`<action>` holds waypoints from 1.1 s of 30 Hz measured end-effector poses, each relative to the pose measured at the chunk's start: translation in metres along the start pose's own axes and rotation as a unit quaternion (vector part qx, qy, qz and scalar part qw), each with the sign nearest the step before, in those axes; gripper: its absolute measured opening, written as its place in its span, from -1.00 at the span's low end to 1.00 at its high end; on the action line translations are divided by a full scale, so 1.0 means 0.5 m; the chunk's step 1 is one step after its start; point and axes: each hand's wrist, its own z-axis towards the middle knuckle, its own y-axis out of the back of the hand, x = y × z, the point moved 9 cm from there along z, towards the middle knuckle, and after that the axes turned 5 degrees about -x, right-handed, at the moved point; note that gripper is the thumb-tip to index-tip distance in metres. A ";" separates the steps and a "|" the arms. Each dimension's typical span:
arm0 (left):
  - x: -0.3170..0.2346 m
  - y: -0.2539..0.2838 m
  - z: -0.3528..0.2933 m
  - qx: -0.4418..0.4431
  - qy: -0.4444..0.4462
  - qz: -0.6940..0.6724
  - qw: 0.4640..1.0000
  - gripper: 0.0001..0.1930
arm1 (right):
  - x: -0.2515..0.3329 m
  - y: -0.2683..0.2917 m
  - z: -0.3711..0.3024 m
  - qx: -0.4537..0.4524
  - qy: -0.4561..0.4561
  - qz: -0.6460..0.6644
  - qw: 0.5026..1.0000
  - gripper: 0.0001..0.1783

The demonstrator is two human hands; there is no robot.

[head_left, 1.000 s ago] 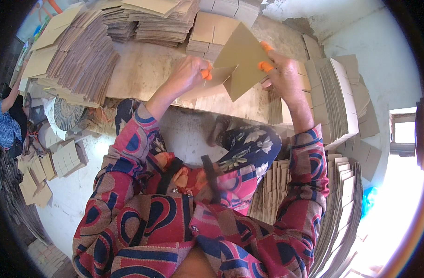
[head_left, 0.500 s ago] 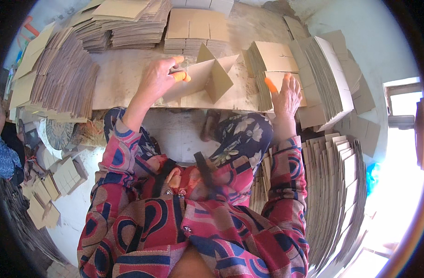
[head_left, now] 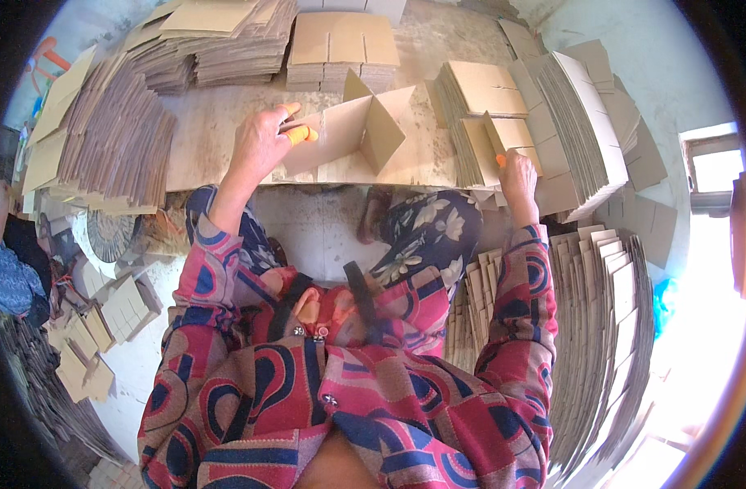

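So, we're sitting at a low worktop buried in cardboard, and our left hand is pressing on the end of a slotted cardboard divider that's standing in the middle of the worktop. It's two panels crossed into each other, one long strip and one shorter piece sticking up through it. The left hand is closing on the strip's left end, orange-tipped fingers pinching over the edge.

Our right hand is reaching into the stack of flat blanks on the right and curling onto one sheet's edge. We're not seeing clearly whether it's actually gripping the sheet or just resting on it, so we can't tell.

How it's going to handle, as far as we're judging: corrugated board, so very light, fairly stiff along the panel but easy to crease if we're squeezing mid-span. The crossed joint is looking like the weak spot, since the slots only hold by friction and it's probably folding flat or slipping apart if we're lifting by one panel's tip. Best hold is looking like low down near the crossing, or one hand on each end of the long strip. The surface is dry and a bit dusty-smooth, which is likely why we're wearing rubber fingertips.

More stacks are sitting along the far edge.
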 end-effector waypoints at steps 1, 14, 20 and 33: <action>-0.006 0.004 -0.002 -0.002 -0.005 0.003 1.000 -0.48 | 0.007 0.014 -0.005 0.006 -0.008 -0.024 1.000 -0.81; -0.006 0.017 -0.020 -0.003 -0.023 -0.037 0.999 -0.55 | 0.282 0.506 0.056 -0.193 0.025 0.501 0.843 -0.42; -0.011 0.010 -0.019 0.006 -0.045 -0.103 0.994 -0.80 | 0.383 0.465 0.109 -0.044 0.027 0.530 0.846 -0.44; -0.030 0.017 -0.019 -0.010 -0.084 -0.097 0.992 -0.89 | 0.559 0.326 0.100 0.153 0.156 0.386 0.896 -0.43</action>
